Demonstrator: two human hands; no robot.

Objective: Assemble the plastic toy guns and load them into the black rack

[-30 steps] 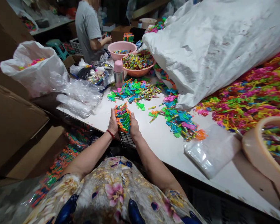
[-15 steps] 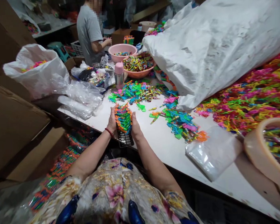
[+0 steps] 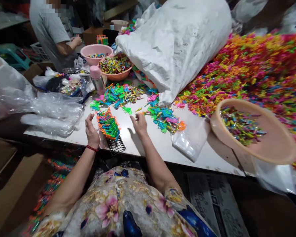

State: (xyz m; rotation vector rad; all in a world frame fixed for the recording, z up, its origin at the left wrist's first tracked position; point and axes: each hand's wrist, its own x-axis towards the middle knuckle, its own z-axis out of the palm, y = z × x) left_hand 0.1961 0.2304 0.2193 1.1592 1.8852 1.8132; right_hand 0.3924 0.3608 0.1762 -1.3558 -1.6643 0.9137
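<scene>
Stack of small plastic toys (image 3: 108,124) sits on a black wire rack (image 3: 116,145) at the near edge of the white table (image 3: 148,148): tightly packed row, mostly orange, green and blue pieces, leaning slightly, rack end overhanging the table edge. Left hand (image 3: 91,131) open, palm facing the stack, just beside its left side, not gripping; red bead bracelet (image 3: 92,148) on the wrist. Right hand (image 3: 138,123) open, fingers spread, hovering above the table to the right of the stack, apart from it, nearest the loose pile of green and blue toys (image 3: 164,117). Clear bag (image 3: 189,141) lies right of that. Tan basin (image 3: 255,133) of small coloured pieces further right. Big white sack (image 3: 177,46) behind. Another person in a grey shirt (image 3: 48,28) works at the far end by a pink basin (image 3: 96,52).
</scene>
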